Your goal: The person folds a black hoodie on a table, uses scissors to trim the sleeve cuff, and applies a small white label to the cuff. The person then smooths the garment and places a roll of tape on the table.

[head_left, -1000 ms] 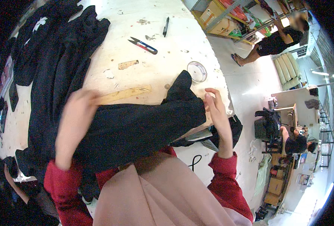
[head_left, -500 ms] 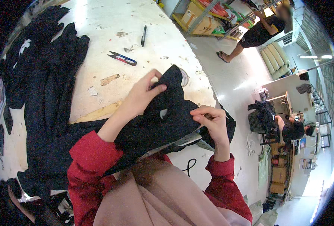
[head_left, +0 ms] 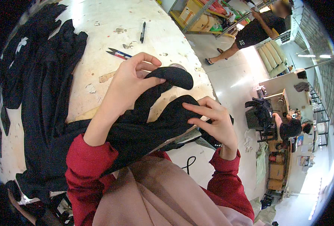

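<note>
Black fabric point(head_left: 144, 132) lies across the near edge of the table and over my lap. My left hand point(head_left: 127, 81) pinches a rounded, curled end of it between thumb and fingers, raised above the table. To the right, my right hand point(head_left: 217, 120) grips another rounded part of the same fabric between thumb and fingertips. A gap between these two parts shows the table beneath. Beyond my left hand lie thread snips point(head_left: 118, 53), partly hidden by that hand. A round, pale ring-shaped item point(head_left: 179, 66) peeks out behind the raised fabric end.
Piled black fabric point(head_left: 48, 75) covers the table's left side. A black pen point(head_left: 142, 33) and scraps lie on the stained white table point(head_left: 99, 37). Past its right edge, one person point(head_left: 263, 30) stands by shelving point(head_left: 193, 17); another point(head_left: 291, 128) sits farther off.
The two fabric parts have come apart, opening a gap between them. My left hand has turned, curling its end over and covering part of the snips. The standing person has shifted their legs.
</note>
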{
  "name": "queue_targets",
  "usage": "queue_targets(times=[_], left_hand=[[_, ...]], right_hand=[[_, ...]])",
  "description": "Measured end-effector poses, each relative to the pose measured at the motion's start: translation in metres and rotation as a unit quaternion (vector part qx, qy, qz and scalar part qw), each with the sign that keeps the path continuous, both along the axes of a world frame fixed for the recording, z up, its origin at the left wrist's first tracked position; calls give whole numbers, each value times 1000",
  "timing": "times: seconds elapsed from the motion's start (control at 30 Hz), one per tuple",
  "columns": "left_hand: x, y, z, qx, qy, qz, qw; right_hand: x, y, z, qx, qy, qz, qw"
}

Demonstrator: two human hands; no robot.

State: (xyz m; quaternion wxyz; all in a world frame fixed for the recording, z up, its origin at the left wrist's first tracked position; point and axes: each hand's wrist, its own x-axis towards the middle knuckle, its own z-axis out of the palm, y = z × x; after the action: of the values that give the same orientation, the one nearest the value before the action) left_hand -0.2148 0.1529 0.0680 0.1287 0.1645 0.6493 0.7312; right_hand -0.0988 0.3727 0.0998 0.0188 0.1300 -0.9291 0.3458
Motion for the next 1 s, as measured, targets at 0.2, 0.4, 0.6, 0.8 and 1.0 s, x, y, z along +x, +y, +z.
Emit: queue_targets(times=[0.2,0.4,0.6,0.8,1.0], left_hand=[[-9,7,-17,0,39,29,999],[4,13,-13,-55,101,40,993],[24,12,8,16,40,-70,997],[25,2,18,18,22,-120,992],[24,-7,28,-7,-5,-214,977]], right_hand=[[-5,0,-2,14,140,-1,990],[-2,-14,-7,-269,158,38,949],[-19,-31,-12,-171,237,-151,944],[-15,-27,-10,-204,176,-166,948],[-17,-33,-4,-308,187,-132,923]])
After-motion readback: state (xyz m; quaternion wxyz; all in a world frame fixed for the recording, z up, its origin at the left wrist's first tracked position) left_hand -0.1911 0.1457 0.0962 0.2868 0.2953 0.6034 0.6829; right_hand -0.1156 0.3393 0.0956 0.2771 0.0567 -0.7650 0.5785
